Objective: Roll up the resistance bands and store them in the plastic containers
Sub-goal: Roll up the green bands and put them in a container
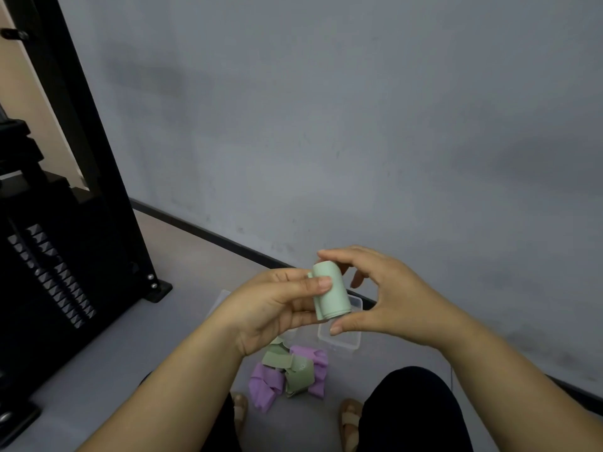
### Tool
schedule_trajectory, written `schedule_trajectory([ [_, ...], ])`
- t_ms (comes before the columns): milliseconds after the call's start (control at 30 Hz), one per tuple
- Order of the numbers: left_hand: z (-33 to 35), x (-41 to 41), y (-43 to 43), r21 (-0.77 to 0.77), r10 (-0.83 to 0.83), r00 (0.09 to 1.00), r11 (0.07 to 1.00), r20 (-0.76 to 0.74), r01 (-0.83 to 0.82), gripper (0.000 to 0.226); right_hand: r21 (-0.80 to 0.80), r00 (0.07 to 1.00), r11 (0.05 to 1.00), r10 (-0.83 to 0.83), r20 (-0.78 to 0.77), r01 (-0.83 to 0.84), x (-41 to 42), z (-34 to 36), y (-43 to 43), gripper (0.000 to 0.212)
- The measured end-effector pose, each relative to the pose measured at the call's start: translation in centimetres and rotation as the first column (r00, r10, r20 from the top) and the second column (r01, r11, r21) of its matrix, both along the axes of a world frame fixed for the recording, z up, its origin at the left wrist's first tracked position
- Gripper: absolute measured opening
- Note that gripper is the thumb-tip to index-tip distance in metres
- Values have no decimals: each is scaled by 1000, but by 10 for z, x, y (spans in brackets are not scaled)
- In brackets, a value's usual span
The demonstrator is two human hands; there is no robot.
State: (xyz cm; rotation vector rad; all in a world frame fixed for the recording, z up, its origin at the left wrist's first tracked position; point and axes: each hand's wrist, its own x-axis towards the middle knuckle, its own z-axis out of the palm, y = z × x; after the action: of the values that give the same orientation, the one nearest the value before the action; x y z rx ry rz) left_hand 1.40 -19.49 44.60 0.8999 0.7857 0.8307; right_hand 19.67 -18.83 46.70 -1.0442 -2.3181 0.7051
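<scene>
A light green resistance band [330,293], rolled into a short cylinder, is held upright in front of me. My left hand [270,308] grips its side, thumb across the front. My right hand [388,298] pinches the roll between a fingertip on its top end and the thumb under its bottom end. Below on the floor lies a loose heap of purple bands [266,386] and olive green bands [298,375]. A clear plastic container [346,337] stands open on the floor just beyond the heap, partly hidden by my hands.
A second clear plastic piece [222,298] shows behind my left hand. A black gym machine with a weight stack [58,272] stands at the left, its foot [160,288] bolted near the wall. My knees and sandalled feet [350,415] flank the heap. A grey wall is close ahead.
</scene>
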Motion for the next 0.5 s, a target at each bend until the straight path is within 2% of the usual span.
schedule_trajectory([
  [167, -2, -1, 1, -9, -1, 999, 1000, -50, 1, 39, 41, 998, 999, 9, 63, -12, 1, -3, 1, 74],
  [300, -2, 0, 0, -11, 5, 999, 1000, -52, -5, 33, 92, 997, 996, -15, 80, 8, 2, -9, 3, 69],
  [500, -3, 3, 0, -20, 20, 999, 1000, -25, -20, 35, 179, 999, 983, -40, 26, 35, 2, -14, 3, 55],
])
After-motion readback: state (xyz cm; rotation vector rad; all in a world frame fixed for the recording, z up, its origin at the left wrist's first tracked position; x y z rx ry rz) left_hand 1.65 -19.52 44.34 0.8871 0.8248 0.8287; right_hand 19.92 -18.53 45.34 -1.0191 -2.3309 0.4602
